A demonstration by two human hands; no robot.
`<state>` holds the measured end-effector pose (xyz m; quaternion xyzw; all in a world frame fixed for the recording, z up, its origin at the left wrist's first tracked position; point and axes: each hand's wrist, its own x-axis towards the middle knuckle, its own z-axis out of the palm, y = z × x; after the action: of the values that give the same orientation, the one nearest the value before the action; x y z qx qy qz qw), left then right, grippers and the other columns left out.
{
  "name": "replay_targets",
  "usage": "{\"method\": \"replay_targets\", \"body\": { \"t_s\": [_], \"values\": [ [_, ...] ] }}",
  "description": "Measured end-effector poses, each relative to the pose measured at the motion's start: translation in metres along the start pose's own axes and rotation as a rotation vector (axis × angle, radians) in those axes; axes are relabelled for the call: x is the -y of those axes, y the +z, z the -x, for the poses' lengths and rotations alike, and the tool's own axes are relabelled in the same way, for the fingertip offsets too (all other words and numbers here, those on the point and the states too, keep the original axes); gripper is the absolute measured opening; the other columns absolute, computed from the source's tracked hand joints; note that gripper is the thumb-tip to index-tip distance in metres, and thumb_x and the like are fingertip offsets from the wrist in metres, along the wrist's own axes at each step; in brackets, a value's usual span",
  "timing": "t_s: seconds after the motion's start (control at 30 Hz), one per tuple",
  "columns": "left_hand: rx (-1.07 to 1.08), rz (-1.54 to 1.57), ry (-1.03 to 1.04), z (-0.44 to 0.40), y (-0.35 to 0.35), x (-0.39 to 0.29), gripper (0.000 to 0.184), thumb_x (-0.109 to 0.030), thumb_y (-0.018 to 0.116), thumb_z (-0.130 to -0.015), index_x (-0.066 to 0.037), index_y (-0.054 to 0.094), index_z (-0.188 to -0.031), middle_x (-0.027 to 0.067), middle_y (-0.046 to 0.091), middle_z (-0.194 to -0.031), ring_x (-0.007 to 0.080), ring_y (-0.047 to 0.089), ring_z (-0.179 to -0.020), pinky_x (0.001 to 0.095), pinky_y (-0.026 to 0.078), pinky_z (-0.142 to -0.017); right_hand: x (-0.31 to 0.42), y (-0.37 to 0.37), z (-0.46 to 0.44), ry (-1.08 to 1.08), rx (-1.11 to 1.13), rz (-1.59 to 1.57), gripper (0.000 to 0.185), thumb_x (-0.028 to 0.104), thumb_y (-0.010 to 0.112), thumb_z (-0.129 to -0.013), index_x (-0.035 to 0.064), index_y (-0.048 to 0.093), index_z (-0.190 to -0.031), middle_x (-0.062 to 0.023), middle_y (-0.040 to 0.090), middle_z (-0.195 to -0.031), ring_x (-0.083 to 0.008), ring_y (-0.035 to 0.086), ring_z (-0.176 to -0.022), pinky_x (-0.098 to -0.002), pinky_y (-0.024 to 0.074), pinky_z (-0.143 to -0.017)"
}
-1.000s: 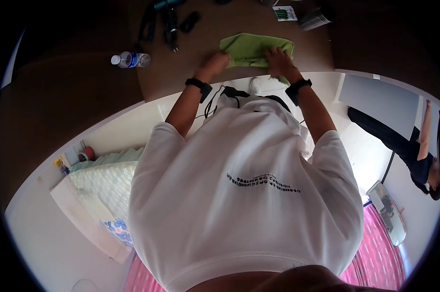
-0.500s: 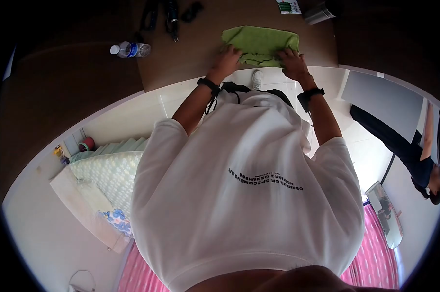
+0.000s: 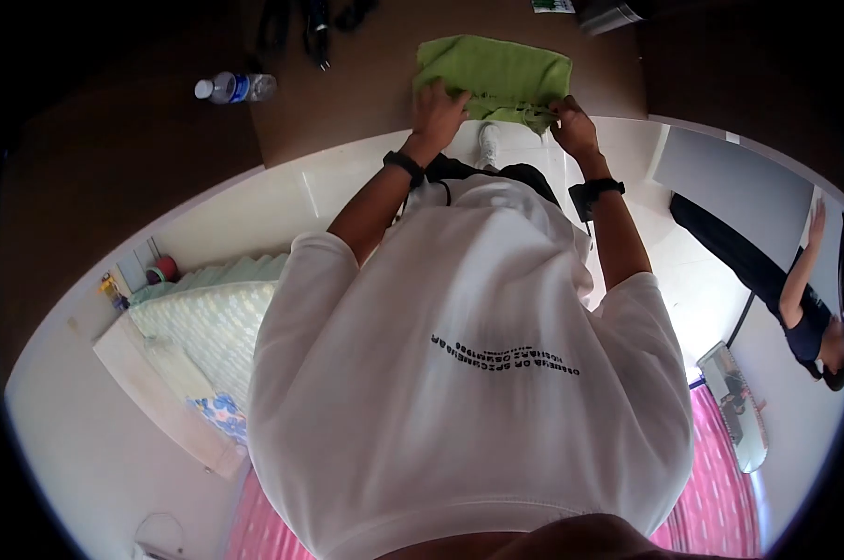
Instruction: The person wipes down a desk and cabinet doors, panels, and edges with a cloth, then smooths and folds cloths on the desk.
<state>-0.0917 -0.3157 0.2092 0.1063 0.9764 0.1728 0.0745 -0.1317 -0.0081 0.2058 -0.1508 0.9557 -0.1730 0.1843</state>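
Note:
A green cloth [image 3: 496,70] lies spread on the brown table, its near edge rumpled and hanging at the table's front edge. My left hand [image 3: 438,114] rests on its near left part, fingers stretched out and thumb apart. At the near right corner, my right hand [image 3: 574,126] has its fingers pinched on the cloth's edge. Dark bands circle both wrists.
A plastic bottle [image 3: 237,88] lies on its side on the table [image 3: 347,112], to the left. Black cords and a plug [image 3: 317,37] are at the back. A metal tumbler [image 3: 610,17] lies back right, beside a small packet [image 3: 552,5]. Another person [image 3: 800,299] is at the right.
The bunched near part of the cloth looks flatter. My right hand has gone from lying on the cloth to pinching its near right corner. The other person's arm has shifted.

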Motion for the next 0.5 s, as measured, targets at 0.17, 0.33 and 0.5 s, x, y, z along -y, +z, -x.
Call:
{"method": "replay_targets", "body": {
  "t_s": [0.17, 0.33, 0.5],
  "values": [
    [0.009, -0.151, -0.078, 0.007, 0.02, -0.004, 0.049, -0.037, 0.067, -0.084, -0.024, 0.055, -0.13, 0.0295, 0.034, -0.144, 0.0493, 0.037, -0.13, 0.0602, 0.041, -0.097, 0.022, 0.005, 0.018, -0.077, -0.056, 0.052, 0.062, 0.024, 0.075, -0.072, 0.0121, 0.047, -0.126, -0.0146, 0.053, -0.121, -0.0373, 0.057, -0.107, -0.0482, 0.0518, -0.084],
    [0.036, -0.089, -0.046, 0.033, 0.01, 0.005, 0.045, -0.036, 0.062, -0.089, -0.024, 0.052, -0.131, 0.0303, 0.028, -0.148, 0.0463, 0.025, -0.141, 0.066, 0.025, -0.108, 0.085, 0.005, 0.015, -0.03, 0.022, 0.298, 0.074, 0.052, 0.072, -0.073, 0.008, 0.048, -0.128, -0.014, 0.053, -0.122, -0.0333, 0.052, -0.116, -0.0521, 0.0408, -0.094],
    [-0.266, -0.019, -0.089, 0.054, 0.058, 0.028, 0.053, -0.012, 0.058, -0.081, -0.026, 0.054, -0.131, 0.0253, 0.033, -0.146, 0.0443, 0.029, -0.139, 0.0638, 0.02, -0.112, 0.087, 0.054, -0.016, -0.312, 0.056, 0.269, 0.043, 0.031, 0.061, -0.086, 0.0086, 0.051, -0.121, -0.0155, 0.06, -0.112, -0.037, 0.06, -0.1, -0.0493, 0.0489, -0.083]
  ]
}}
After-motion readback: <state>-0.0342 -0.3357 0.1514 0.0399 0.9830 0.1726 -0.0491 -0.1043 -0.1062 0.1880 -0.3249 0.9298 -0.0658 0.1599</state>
